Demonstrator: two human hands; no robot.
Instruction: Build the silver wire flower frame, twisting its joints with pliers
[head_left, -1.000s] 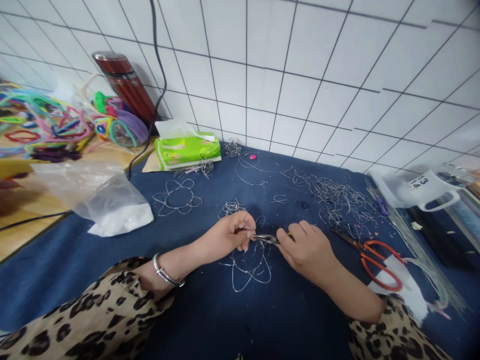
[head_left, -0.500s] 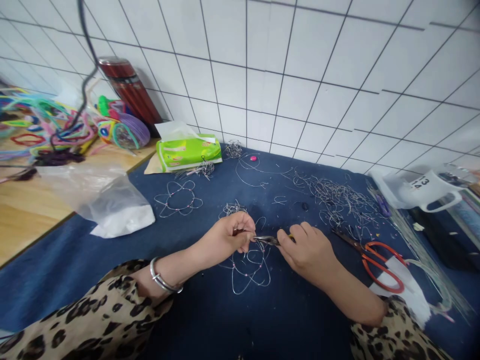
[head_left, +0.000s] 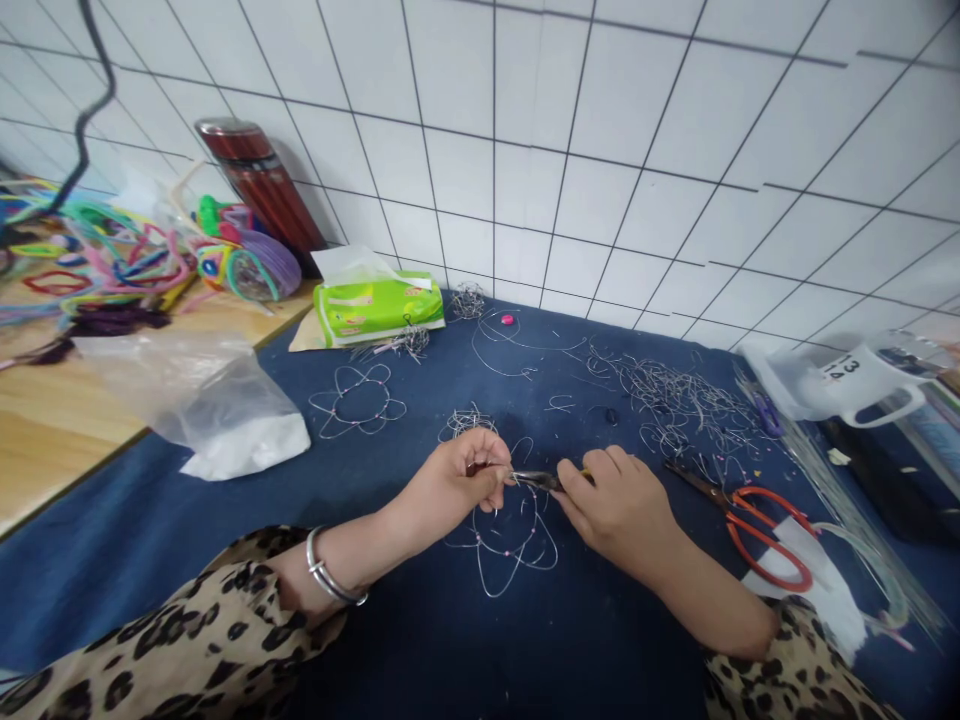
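Note:
My left hand (head_left: 472,472) pinches a piece of thin silvery wire between thumb and fingers. Wrapped around a pair of pliers (head_left: 538,480), my right hand (head_left: 616,503) points their jaws left, so the tips meet the wire at my left fingertips. Just below both hands hangs or lies a flower-shaped wire piece (head_left: 501,572) with small pink beads; its upper part is hidden behind my left fingers. A similar beaded wire flower (head_left: 358,400) lies on the blue cloth to the left. Behind my left hand sits a small bundle of wire (head_left: 466,420).
Orange-handled scissors (head_left: 772,540) lie at right, near tangled wire scraps (head_left: 679,390) and a white mug (head_left: 862,378). At left are a plastic bag (head_left: 217,400), a green tissue pack (head_left: 379,308), a red thermos (head_left: 262,190) and colourful pipe cleaners (head_left: 112,250).
The wire flower below my hands has shifted slightly right and down and turned a little. My hands keep nearly the same place and grip. The dark cable at upper left appears farther left.

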